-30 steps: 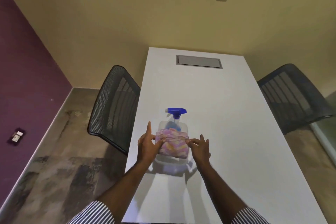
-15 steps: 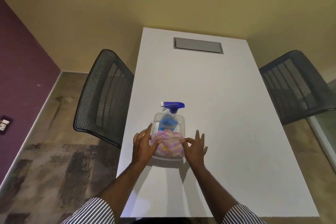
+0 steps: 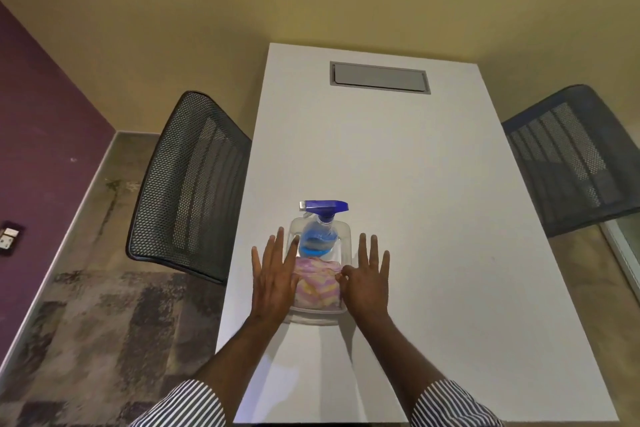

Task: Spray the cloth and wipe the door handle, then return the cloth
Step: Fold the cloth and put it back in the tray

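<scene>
Yellow walls meet a purple one at my left, above a mottled grey floor. Before me runs a long white table [image 3: 398, 156], smooth and matte, with a grey rectangular hatch [image 3: 380, 77] set flush near its far end. Two black mesh chairs flank it, one [image 3: 188, 184] tucked against the left edge, the other [image 3: 571, 163] at the right.

Near my end sits a clear plastic tub [image 3: 347, 236] with rounded corners. A spray bottle [image 3: 320, 230] with a blue trigger head and blue liquid stands in its far half; the cloth [image 3: 317, 282], soft, crumpled, pink and yellow, lies bunched in the near half.

My left hand [image 3: 275, 279] lies flat with fingers spread straight along the tub's left side. My right hand [image 3: 365, 282] is also spread, fingers straight, at the tub's right side, thumb by the cloth. Striped cuffs show at both wrists. Bare tabletop stretches wide to the right and beyond the tub.
</scene>
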